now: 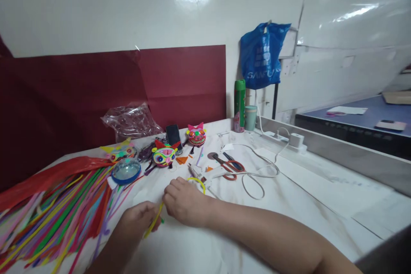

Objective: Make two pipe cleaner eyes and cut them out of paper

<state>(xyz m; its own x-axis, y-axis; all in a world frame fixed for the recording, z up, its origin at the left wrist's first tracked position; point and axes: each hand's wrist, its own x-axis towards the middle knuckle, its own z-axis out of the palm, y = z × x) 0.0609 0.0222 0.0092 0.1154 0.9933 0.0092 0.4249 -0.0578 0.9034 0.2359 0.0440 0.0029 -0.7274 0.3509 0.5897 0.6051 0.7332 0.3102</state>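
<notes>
My left hand (pixel 140 219) is closed with a yellow pipe cleaner (pixel 154 219) between its fingers, one end sticking out below. Close by, my right hand (pixel 185 201) is closed around the same strand, which loops out beyond the knuckles; its fingertips are hidden. A tiny green bit shows at the left fingertips. Just past the right hand lies a white glue gun (pixel 210 174) with its cord. Two colourful animal-head ornaments, one with red ears (pixel 164 155) and one with pink ears (pixel 196 135), sit behind the hands.
Many coloured pipe cleaners (pixel 69 205) spread across the left side, near a blue-rimmed glass dish (pixel 126 171). Red-handled scissors (pixel 228 167) lie beyond the glue gun. Farther back are a phone (pixel 174 136), a green spray can (pixel 239 105), a cup (pixel 250 117) and a power strip (pixel 276 136).
</notes>
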